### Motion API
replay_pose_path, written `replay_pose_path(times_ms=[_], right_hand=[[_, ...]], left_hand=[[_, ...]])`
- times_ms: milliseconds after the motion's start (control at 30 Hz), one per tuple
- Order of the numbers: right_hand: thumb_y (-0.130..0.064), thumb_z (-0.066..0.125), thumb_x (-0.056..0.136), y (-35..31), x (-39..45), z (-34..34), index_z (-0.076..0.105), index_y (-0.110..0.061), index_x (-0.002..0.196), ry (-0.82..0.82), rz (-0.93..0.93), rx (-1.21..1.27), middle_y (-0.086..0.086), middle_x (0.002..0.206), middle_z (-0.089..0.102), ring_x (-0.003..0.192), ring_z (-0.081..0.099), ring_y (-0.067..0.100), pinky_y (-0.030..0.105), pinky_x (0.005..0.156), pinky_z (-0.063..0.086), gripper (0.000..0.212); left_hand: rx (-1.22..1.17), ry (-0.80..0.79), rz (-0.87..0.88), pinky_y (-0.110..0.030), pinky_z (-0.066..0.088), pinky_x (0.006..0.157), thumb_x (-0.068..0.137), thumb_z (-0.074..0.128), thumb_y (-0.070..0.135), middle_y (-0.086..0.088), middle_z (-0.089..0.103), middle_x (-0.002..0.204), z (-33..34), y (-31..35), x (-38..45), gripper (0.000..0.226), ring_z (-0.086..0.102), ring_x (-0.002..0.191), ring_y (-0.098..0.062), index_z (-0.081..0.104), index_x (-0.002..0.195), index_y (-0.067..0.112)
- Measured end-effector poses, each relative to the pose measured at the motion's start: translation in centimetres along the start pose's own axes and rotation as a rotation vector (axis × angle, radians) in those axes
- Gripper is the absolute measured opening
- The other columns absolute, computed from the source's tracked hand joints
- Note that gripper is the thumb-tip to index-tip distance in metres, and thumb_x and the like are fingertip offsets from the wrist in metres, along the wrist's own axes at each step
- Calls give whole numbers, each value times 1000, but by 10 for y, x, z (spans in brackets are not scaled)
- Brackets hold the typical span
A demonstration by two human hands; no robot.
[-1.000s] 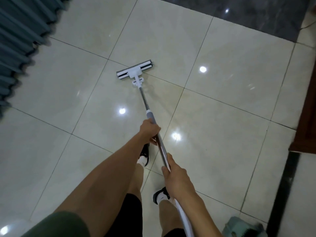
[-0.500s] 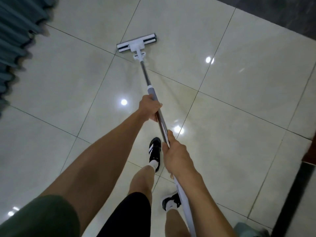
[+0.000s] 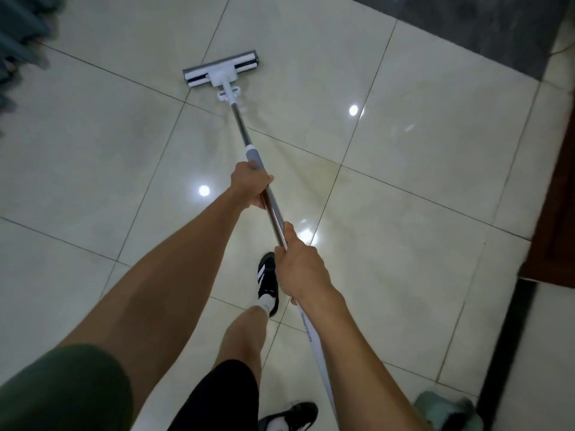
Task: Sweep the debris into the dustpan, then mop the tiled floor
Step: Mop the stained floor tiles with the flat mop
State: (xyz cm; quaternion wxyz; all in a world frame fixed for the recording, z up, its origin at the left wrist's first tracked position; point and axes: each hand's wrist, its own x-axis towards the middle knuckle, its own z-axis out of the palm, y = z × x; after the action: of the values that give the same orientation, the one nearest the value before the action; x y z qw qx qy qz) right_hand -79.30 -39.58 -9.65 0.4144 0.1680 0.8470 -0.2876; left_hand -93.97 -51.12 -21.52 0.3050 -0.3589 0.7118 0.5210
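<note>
Left hand (image 3: 250, 186): wrapped round the silver metal mop pole with grey collar (image 3: 241, 124), forward grip, likely for steering. Right hand (image 3: 300, 272): closed round the same pole lower down, likely driving. Flat white-and-grey mop head (image 3: 221, 72): flat on the glossy cream tiled floor (image 3: 420, 169), extended ahead. Pale green dustpan (image 3: 441, 410): parked behind, near the right edge.

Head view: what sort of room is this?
Probably a room in a home, though that's a guess. Glossy cream floor tiles, a pleated curtain at upper left and dark wood at the right edge suggest it. Both hands hold a mop.
</note>
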Motion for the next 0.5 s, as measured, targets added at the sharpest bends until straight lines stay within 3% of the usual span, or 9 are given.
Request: replay_pose_path(times_ms=[167,333,400,500], right_hand=[[-34,35,105,50,-56,38,12,-34,156,-3,30,43,12,111,62,89,62,28,36,78,55,56],[-36,36,104,126,-122,84,6,-44,154,-45,80,121,8,98,60,79,62,23,39,72,58,58],[-37,35,104,161,-150,105,5,-45,153,-48,96,154,9,100,60,81,62,24,42,75,59,58],[-39,34,104,216,-193,139,3,-47,153,-48,106,165,10,107,60,84,62,25,43,78,58,58]], left_hand=[[52,-36,-4,-42,55,42,88,74,4,-21,63,103,19,-59,-49,53,72,74,-40,49,135,4],[164,-50,15,-42,59,47,89,74,10,-18,64,100,53,-140,-115,50,73,71,-37,50,133,7],[193,-60,19,-44,59,46,89,75,10,-20,63,108,71,-174,-144,48,72,78,-39,50,131,8],[249,-87,26,-51,61,53,90,74,11,-18,62,103,97,-226,-188,39,73,76,-40,50,121,11]])
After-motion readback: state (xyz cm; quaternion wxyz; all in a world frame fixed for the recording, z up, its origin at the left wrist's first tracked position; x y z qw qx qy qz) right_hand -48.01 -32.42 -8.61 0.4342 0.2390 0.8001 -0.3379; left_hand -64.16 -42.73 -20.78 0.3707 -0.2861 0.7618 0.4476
